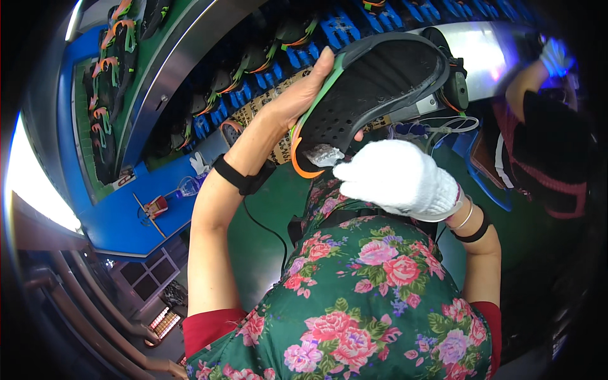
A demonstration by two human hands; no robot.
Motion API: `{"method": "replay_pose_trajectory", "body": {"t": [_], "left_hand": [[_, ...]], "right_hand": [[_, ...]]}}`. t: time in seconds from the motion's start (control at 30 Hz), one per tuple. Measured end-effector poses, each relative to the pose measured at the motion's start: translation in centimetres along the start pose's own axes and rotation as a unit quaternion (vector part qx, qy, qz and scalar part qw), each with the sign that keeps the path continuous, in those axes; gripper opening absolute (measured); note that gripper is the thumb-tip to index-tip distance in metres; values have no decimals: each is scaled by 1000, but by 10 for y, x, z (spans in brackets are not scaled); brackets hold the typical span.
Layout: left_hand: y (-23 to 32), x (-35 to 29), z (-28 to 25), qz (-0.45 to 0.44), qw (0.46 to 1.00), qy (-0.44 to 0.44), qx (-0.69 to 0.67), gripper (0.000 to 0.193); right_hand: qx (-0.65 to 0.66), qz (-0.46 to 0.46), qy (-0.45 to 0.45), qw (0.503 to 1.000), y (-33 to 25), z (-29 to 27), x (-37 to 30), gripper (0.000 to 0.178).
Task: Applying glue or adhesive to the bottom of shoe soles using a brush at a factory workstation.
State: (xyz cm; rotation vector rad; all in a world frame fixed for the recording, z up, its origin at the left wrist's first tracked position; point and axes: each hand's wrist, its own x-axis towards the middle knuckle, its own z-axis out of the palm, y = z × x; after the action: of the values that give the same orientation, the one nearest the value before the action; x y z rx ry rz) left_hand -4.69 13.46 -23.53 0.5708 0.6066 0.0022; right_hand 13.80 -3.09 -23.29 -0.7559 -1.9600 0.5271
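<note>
Apron (342, 329): green with pink roses, filling the lower middle of my view.
Right hand (399, 180): in a white knit glove, fingers bunched, tips right at the wad; I can't tell from here whether they pinch it.
Wad (324, 156): crumpled, silvery, in the heel end of the shoe.
Shoe (373, 88): held up before the apron, tilted, its black inside facing me, holes near the heel, orange heel rim, green side.
Left hand (301, 95): bare, gripping the shoe, thumb along the green side, one fingertip showing past the far edge.
Bench (123, 221): blue, off to my left, with a bottle (189, 186) by its edge.
Second shoe (455, 85): black, beyond the first one's toe.
Rack (88, 136): green-floored, upper left, lined with dark shoes (109, 88) with orange and green parts.
Co-worker (548, 133): far right, dark clothes, blue glove (557, 58).
</note>
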Motion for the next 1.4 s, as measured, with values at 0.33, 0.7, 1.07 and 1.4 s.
{"method": "replay_pose_trajectory", "body": {"t": [0.33, 0.7, 1.07, 1.4], "left_hand": [[-18, 10, -5, 37, 990, 24, -133, 99], [-90, 0, 3, 156, 973, 156, -66, 46], [-91, -26, 16, 234, 880, -16, -413, 74], [-96, 3, 63, 199, 910, 8, -365, 84]], "right_hand": [[239, 247, 193, 919, 2, -30, 3, 18], [88, 201, 215, 952, 18, -31, 7, 17], [3, 140, 278, 950, -14, -30, 5, 25], [-106, 108, 218, 964, -14, -56, 20, 31]]}}
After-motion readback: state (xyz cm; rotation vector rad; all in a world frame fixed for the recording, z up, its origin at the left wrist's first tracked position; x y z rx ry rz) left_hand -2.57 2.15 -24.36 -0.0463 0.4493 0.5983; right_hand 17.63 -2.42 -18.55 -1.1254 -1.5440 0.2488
